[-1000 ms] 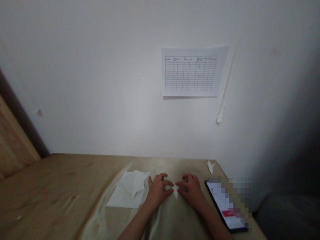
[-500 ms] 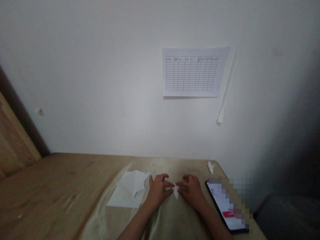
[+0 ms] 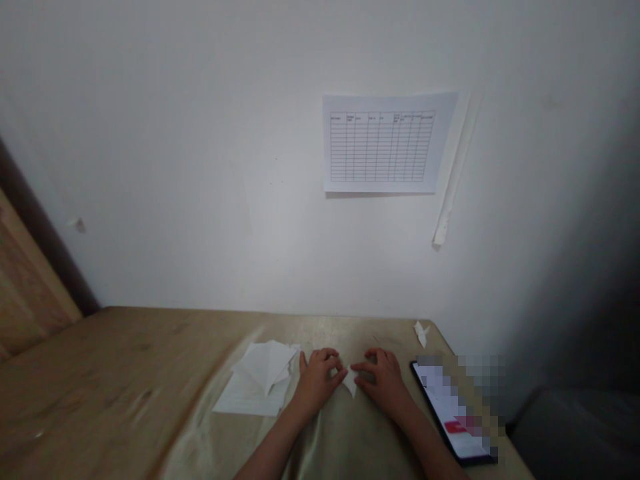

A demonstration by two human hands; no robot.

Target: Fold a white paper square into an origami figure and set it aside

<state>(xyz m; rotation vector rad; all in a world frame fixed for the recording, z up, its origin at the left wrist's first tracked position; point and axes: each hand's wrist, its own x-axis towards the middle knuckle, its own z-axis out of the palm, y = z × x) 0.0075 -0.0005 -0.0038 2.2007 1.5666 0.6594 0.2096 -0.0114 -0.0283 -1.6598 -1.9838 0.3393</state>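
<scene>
A small folded piece of white paper (image 3: 351,385) lies on the wooden table (image 3: 115,373) between my two hands. My left hand (image 3: 316,381) rests on its left side with curled fingers, fingertips pressing the paper. My right hand (image 3: 383,380) presses the paper's right side, fingers bent and close together. Most of the paper is hidden under the fingers; only a pointed tip shows below them.
A stack of white sheets with a folded paper on top (image 3: 260,380) lies left of my hands. A phone (image 3: 453,413) with a lit screen lies to the right near the table edge. A small folded paper (image 3: 421,333) sits by the wall. A printed table sheet (image 3: 385,143) hangs on the wall.
My left hand's fingers have curled in slightly on the paper. The hands and the paper otherwise stay in the same place.
</scene>
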